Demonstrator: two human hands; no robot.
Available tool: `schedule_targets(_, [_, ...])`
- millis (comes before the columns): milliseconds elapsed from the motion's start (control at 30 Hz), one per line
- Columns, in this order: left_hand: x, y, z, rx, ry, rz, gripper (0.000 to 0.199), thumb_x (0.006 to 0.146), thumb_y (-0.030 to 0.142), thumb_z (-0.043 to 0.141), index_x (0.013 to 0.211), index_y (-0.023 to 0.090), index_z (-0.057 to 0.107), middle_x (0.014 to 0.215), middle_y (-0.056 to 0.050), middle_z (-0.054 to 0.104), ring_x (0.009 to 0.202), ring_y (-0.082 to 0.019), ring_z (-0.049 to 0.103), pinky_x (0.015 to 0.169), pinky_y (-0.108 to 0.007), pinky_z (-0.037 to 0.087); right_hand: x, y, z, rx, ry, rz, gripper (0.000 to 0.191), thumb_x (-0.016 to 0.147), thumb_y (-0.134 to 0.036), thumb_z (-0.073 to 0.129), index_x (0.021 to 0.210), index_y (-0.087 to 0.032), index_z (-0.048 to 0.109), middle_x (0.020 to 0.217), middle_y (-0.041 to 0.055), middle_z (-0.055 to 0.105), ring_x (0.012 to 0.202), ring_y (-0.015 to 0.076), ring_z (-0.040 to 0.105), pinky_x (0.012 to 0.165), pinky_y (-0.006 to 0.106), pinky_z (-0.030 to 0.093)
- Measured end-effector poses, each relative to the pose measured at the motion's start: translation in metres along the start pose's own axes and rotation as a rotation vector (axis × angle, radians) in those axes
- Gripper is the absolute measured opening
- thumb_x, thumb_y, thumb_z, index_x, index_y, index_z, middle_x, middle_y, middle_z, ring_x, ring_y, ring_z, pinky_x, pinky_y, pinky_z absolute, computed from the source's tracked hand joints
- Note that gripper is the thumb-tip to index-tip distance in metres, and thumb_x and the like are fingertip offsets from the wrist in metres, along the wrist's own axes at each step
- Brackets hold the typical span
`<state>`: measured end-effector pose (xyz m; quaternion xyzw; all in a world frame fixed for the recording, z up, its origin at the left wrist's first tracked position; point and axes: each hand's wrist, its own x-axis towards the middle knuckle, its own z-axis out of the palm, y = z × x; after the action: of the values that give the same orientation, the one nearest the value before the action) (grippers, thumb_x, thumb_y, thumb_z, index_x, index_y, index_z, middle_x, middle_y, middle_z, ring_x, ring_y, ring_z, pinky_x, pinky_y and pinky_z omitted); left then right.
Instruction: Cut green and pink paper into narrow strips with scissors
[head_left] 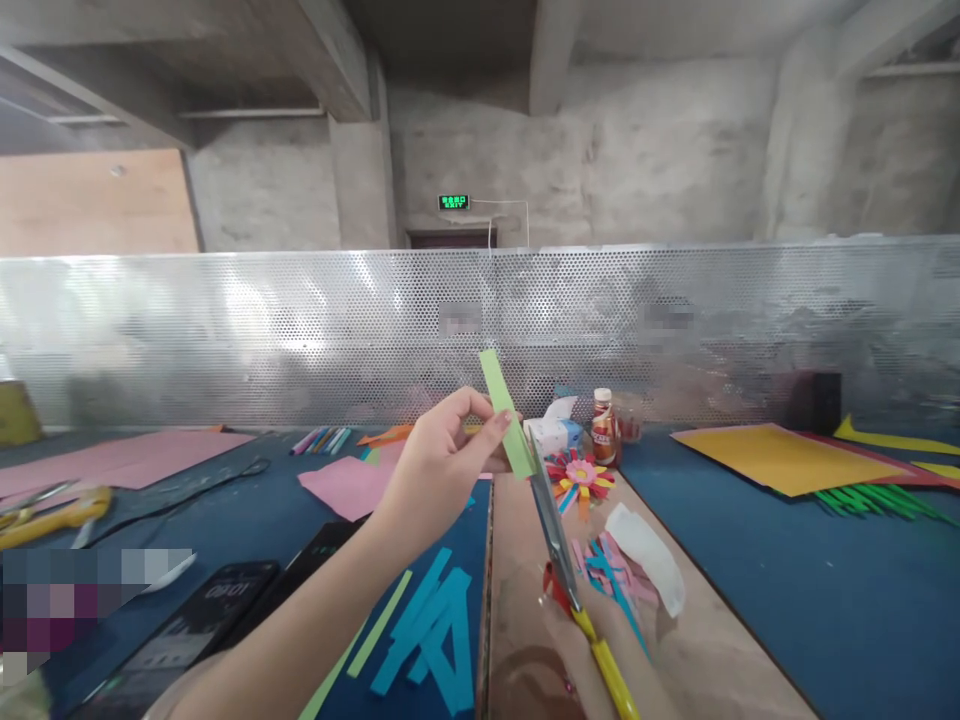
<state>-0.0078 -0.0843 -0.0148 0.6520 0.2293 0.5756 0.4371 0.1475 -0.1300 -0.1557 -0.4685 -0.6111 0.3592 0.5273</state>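
My left hand (442, 470) pinches a light green paper strip (495, 385) between thumb and fingers, holding it raised above the table. Red-and-yellow-handled scissors (553, 520) are in my right hand (600, 640), their blades pointing up at the strip's lower edge. Whether the blades are touching the paper, I cannot tell. Below the left forearm lie several blue paper strips (439, 630) and a narrow green strip (379, 625). Past the scissors sits a paper flower (581, 473) with red, yellow and blue petals, and nearer are pink and blue paper scraps (611, 570).
A bottle (604, 430) and tissue box (555, 433) stand at the back. Pink sheets (135, 455), markers (321, 440), a yellow tool (60, 517) and a phone (202, 620) lie left. Yellow paper (787, 458) and green strips (877, 500) lie right. A perforated metal partition (337, 340) bounds the table.
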Motion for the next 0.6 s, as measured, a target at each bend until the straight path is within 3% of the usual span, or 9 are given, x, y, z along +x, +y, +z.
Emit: schedule_targets(600, [-0.0019, 0.0034, -0.0005, -0.008, 0.011, 0.008, 0.017, 0.075, 0.025, 0.059, 0.065, 0.02, 0.046, 0.069, -0.001, 0.064, 0.058, -0.015, 0.064, 0.048, -0.023, 0.05, -0.0004, -0.001, 0.0003, -0.074, -0.044, 0.001, 0.026, 0.087, -0.034, 0.045, 0.1, -0.013, 0.054, 0.094, 0.0056, 0.055, 0.079, 0.0111, 0.053, 0.068, 0.026, 0.048])
